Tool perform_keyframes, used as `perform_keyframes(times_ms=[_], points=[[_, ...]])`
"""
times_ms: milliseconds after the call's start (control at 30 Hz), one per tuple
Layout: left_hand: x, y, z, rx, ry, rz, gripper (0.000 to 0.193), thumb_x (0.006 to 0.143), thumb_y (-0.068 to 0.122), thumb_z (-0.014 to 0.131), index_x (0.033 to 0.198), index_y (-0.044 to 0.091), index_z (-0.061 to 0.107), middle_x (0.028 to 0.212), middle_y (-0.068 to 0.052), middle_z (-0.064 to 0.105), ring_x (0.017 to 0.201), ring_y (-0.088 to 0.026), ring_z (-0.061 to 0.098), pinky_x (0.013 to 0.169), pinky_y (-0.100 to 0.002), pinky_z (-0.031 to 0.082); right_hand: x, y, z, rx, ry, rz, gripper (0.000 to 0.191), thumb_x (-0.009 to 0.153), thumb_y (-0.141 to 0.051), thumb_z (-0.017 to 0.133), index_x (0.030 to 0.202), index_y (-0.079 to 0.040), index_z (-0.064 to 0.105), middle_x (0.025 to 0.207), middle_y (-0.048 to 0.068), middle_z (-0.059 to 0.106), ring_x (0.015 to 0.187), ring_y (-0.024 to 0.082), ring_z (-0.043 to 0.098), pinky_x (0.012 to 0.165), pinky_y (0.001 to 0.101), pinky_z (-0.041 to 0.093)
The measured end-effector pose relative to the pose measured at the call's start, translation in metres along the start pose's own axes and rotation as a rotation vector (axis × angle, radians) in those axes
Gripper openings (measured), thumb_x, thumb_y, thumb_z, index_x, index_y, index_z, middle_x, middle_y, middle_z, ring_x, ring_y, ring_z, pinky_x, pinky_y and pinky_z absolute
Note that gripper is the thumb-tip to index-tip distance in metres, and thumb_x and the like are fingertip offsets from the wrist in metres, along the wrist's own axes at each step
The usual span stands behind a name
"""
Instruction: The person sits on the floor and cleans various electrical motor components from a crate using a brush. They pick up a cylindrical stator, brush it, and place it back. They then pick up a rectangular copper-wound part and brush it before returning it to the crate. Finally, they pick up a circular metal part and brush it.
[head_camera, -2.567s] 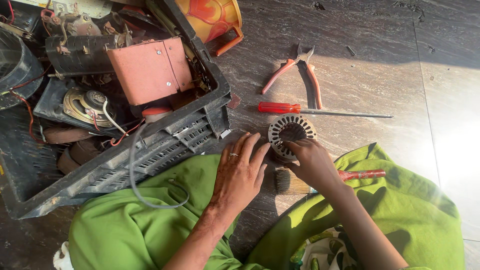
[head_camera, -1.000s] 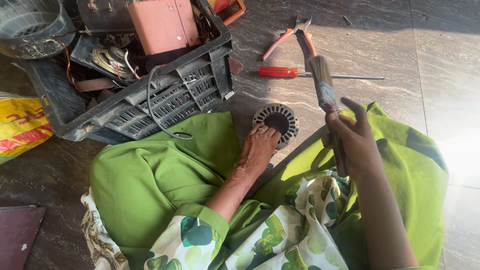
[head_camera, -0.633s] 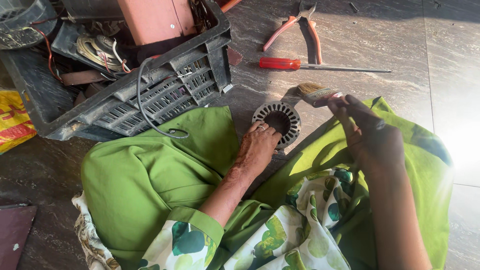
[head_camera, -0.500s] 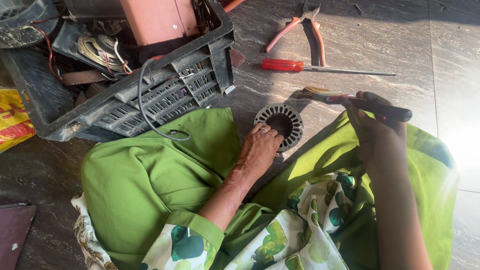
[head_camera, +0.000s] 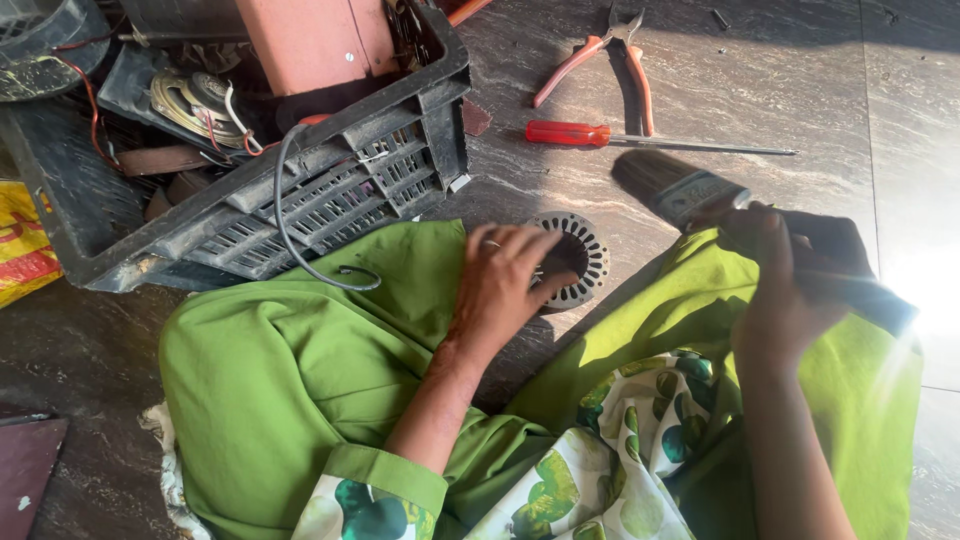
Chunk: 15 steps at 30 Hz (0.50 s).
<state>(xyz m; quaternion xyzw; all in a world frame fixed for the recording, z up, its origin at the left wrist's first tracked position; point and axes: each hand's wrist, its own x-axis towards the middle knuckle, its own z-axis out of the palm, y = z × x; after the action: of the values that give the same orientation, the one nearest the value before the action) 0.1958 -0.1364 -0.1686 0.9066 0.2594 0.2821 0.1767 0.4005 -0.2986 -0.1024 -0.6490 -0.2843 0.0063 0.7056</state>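
Yellow-red packet (head_camera: 25, 245), far left

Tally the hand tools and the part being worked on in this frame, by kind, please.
Paintbrush, in the right hand: 1
Red-handled screwdriver on the floor: 1
Orange-handled pliers on the floor: 1
Ring-shaped slotted metal core, under the left hand: 1
Total: 4
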Motion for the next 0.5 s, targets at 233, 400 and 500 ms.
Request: perform_keyframes(times_ms=[233,400,500], points=[[0.0,-0.018,-0.006,-0.211,0.166,-0.397,0.049,0.09,0.03,0.076,0.13,0.003,0.063,0.121,-0.016,0.069,0.103,-0.03,0.071,0.088,-0.039,0.057,-0.018,-0.043,0.02,-0.497,-0.63,-0.034,0.018,0.08,-0.01,0.087,0.092,-0.002,0.076,0.084,0.008,0.073,0.069,0.019,0.067,0.065,0.0302,0.053],[0.002,-0.019,0.016,-0.206,0.069,-0.33,0.047,0.092,0.025,0.075,0.132,0.002,0.063,0.121,-0.018,0.068,0.109,-0.035,0.069,0.092,-0.042,0.056,-0.014,-0.05,0.021,-0.43,-0.631,-0.144,0.009,0.082,-0.009,0.081,0.086,-0.003,0.075,0.08,0.007,0.072,0.065,0.014,0.068,0.06,0.0282,0.052],[-0.004,-0.021,0.021,-0.205,0.036,-0.336,0.045,0.092,0.023,0.075,0.131,0.003,0.064,0.12,-0.018,0.069,0.111,-0.035,0.068,0.094,-0.043,0.055,-0.017,-0.061,0.008,-0.487,-0.429,-0.053,0.015,0.092,-0.007,0.078,0.081,0.002,0.072,0.069,0.012,0.065,0.054,0.019,0.058,0.054,0.0309,0.043]])
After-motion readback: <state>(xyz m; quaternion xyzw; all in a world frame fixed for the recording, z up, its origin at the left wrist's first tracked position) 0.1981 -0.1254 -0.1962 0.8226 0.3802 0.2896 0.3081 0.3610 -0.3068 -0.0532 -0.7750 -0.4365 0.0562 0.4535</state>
